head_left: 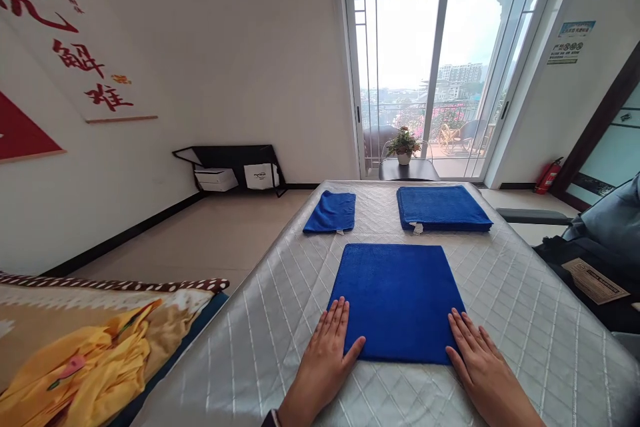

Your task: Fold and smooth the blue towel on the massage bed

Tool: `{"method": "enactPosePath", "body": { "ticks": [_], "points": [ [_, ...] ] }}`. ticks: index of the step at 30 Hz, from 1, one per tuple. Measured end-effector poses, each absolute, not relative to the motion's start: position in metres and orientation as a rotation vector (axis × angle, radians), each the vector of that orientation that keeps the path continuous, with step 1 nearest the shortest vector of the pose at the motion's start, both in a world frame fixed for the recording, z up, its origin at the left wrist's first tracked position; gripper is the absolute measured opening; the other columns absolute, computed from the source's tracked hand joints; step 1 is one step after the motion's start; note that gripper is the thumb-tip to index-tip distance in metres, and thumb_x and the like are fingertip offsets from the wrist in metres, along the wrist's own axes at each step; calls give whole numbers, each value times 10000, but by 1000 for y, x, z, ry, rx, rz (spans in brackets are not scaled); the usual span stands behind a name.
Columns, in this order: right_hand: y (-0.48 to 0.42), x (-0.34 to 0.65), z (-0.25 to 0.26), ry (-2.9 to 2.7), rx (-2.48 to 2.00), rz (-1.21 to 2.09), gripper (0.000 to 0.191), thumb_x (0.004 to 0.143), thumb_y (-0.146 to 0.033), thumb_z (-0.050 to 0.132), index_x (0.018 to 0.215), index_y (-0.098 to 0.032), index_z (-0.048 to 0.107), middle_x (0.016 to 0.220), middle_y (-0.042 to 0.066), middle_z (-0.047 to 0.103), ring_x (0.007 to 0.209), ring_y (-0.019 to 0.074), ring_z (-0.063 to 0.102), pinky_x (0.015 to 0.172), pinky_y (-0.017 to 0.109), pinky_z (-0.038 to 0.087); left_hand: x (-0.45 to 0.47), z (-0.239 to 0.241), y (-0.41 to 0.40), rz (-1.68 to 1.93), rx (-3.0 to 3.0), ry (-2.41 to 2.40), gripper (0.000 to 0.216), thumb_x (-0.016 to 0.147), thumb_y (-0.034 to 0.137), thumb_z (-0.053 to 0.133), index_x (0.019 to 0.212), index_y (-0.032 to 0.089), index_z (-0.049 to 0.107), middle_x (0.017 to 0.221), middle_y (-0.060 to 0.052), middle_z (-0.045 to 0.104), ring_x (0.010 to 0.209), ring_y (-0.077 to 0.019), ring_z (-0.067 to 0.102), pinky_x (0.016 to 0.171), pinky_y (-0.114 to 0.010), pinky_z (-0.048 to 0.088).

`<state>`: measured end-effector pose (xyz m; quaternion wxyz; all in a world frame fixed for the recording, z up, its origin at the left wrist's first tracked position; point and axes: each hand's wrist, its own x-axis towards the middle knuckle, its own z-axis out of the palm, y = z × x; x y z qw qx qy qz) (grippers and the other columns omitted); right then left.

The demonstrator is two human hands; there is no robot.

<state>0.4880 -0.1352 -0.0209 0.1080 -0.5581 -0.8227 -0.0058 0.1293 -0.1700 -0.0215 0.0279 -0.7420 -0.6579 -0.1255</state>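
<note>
A blue towel [397, 297] lies spread flat and square on the silver quilted table cover [525, 320] in front of me. My left hand [327, 353] rests flat and open at its near left corner, fingers stretched, thumb on the cloth edge. My right hand [475, 357] lies flat and open at the near right corner. Farther back sit a small folded blue towel [331, 212] on the left and a larger stack of folded blue towels [443, 208] on the right.
A potted plant [403, 145] stands on a dark stand past the table's far end, before glass balcony doors. A patterned yellow blanket [85, 347] lies at the left. A black shelf [233, 169] sits on the floor by the wall. A fire extinguisher [549, 175] stands right.
</note>
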Motion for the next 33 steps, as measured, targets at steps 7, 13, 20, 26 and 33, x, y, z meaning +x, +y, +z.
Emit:
{"method": "enactPosePath", "body": {
  "ticks": [7,13,20,26,33],
  "points": [
    [-119,487,25,-2498,-1571,20,646,1033,-585,244,1563,-248,399,1637,23,323,1524,239,262,1247,470,252,128,-26,-169,-408,-2289,-2039,777,1026,597,352,1633,214,52,1674,-104,230,1533,-275,244,1233,-504,300],
    [-59,461,42,-2513,-1706,141,668,1046,-500,190,1587,-135,331,1657,81,271,1543,235,199,1252,470,202,128,-24,-169,-387,-2281,-2066,772,1026,602,347,1633,208,79,1674,-104,225,1531,-279,248,1230,-501,306],
    [-35,459,1,-2367,-1782,146,709,1034,-515,219,1607,-99,258,1679,102,216,1558,237,127,1258,471,158,128,-20,-171,-336,-2306,-2073,772,1034,572,353,1627,231,-4,1681,-88,192,1536,-277,231,1230,-509,307],
    [-37,460,4,-2376,-1775,163,709,1029,-513,186,1604,-110,281,1677,96,223,1558,236,131,1256,471,155,128,-18,-170,-313,-2306,-2075,791,1034,560,358,1616,227,-63,1681,-90,188,1536,-286,237,1215,-520,324],
    [-36,461,1,-2367,-1746,205,718,1025,-523,191,1607,-110,273,1679,99,218,1560,242,118,1257,483,145,124,-15,-168,-244,-2275,-2085,804,1023,601,352,1624,211,-13,1666,-117,222,1510,-313,300,1192,-521,357]
  ]
}}
